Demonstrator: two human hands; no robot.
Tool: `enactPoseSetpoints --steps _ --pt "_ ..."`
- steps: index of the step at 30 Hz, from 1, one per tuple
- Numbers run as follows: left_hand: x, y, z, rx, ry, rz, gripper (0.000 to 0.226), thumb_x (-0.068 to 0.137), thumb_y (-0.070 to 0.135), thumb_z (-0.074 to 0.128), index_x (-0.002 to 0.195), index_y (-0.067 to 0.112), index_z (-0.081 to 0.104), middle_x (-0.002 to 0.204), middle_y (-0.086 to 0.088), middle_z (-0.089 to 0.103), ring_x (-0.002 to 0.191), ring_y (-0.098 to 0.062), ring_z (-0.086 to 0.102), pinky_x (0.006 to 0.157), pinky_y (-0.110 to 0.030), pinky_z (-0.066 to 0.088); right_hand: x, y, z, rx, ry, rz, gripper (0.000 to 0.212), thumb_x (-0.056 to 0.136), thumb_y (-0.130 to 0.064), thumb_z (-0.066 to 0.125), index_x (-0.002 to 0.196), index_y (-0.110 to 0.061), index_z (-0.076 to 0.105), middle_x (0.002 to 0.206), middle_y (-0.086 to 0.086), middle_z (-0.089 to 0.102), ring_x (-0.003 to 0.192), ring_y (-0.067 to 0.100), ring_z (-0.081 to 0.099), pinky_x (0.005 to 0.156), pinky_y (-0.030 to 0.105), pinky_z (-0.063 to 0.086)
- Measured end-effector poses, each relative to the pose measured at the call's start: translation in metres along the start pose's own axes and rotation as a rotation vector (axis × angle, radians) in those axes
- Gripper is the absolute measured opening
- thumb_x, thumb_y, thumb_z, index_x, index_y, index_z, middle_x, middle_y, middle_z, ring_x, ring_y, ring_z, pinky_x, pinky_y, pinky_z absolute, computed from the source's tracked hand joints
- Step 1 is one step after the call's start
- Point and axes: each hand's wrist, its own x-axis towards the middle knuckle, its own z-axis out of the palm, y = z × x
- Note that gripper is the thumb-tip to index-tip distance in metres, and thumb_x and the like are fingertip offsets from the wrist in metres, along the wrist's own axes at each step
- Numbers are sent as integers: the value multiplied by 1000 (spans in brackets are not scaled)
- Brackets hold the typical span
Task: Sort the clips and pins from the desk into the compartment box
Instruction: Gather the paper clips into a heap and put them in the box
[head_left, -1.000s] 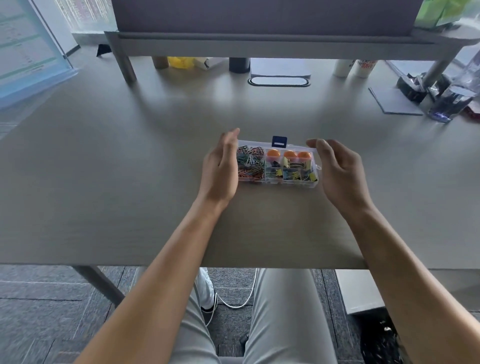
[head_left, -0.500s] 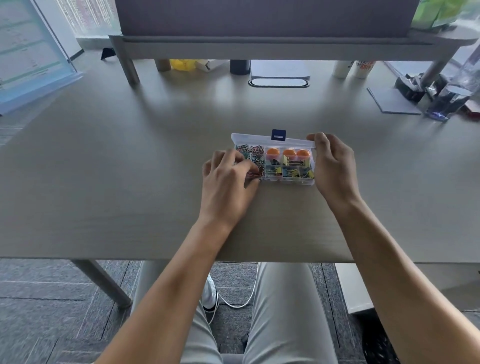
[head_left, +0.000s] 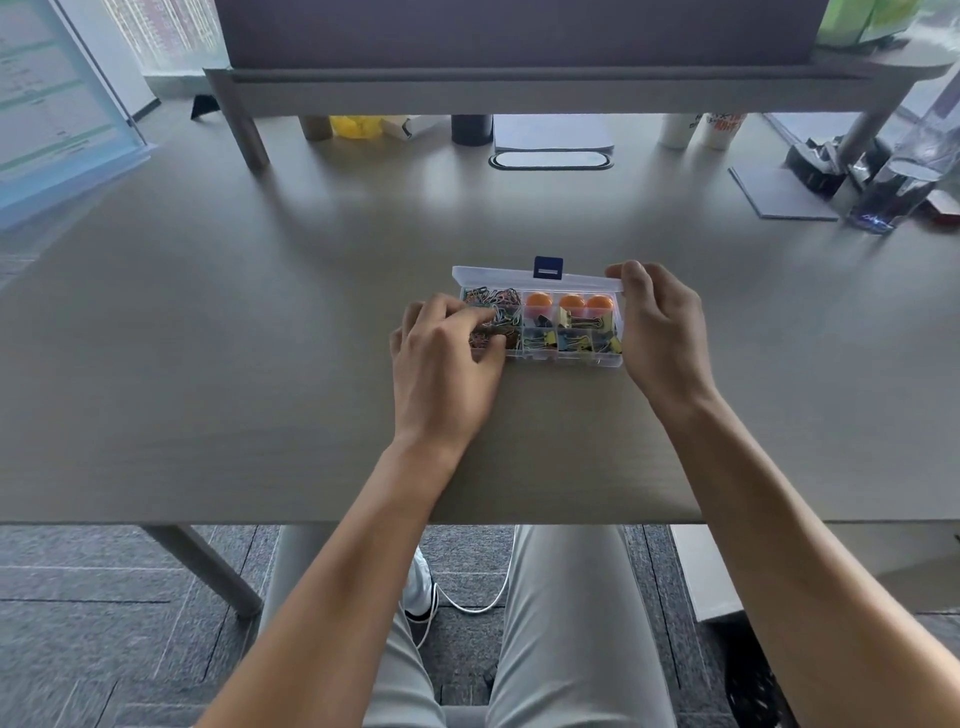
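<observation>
Box position decides this: the compartment box (head_left: 540, 322) lies long-axis across mid-frame on the desk (head_left: 260, 338), your left hand (head_left: 449, 358) curled into its left-end paper clips (head_left: 498, 306), your right hand (head_left: 660, 327) pinching its right end.

One box (head_left: 537, 280), three orange pins (head_left: 571, 301)

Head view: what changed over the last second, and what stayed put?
The left hand moved from the compartment box's left end over the paper clips, fingers curling into them. The right hand closed in on the right end, gripping it. The lid stayed open; the box barely moved.
</observation>
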Motion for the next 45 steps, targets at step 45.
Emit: enactPoseSetpoints --steps 45 --pt "-15 10 6 88 -198 -79 54 88 45 70 137 26 56 147 -4 38 127 -25 52 89 -39 50 -42 16 1 -624 -101 -430 42 81 -49 78 117 -28 74 138 -16 63 126 13 56 93 31 50"
